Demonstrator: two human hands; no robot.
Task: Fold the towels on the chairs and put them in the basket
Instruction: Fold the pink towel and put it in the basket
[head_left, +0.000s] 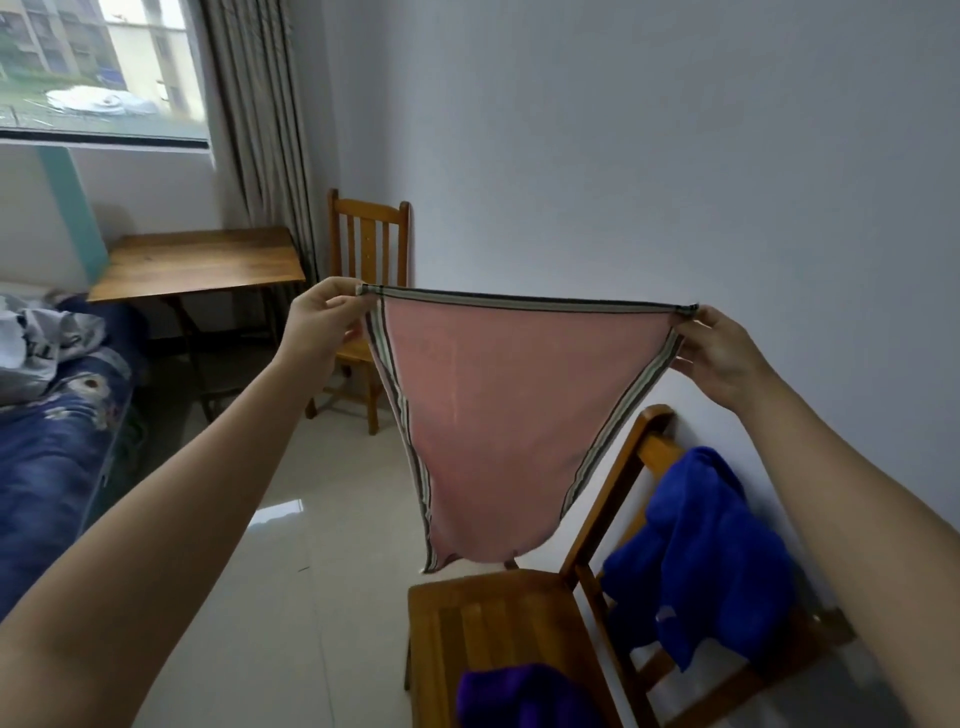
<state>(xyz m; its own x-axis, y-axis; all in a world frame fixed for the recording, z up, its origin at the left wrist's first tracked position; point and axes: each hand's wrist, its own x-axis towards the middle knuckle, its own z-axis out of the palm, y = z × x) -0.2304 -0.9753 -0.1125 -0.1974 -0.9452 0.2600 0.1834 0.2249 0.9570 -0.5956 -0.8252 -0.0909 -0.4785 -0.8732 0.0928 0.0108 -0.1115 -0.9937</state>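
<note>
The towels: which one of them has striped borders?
The pink towel, held up by its top corners between the left hand and right hand. The blue towel and purple towel on the chair are plain.

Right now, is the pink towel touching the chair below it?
Cannot tell. In the head view the pink towel hangs from both hands, its bottom edge just above the chair seat; from this angle no gap or contact shows plainly.
</note>
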